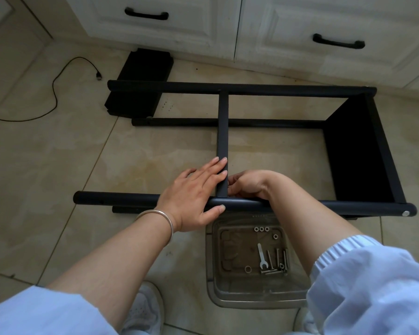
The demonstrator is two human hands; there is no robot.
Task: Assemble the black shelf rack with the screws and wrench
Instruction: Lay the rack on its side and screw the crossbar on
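A beige tiled floor (58,165) is bounded at 12 o'clock by white cabinets (276,27). The black shelf rack (252,89) is laid at centre. Its crossbar (222,131) is pressed by the left hand (194,197), fingers straight; the right hand (249,186) is curled beside it, contents hidden. The wrench (261,257) and screws (275,262) are kept in a clear tray (212,267) at 6 o'clock.

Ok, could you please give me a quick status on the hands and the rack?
Left hand flat on crossbar, thumb under front tube. Right hand curled at the joint, fingertips hidden. Wrench and screws untouched in tray.
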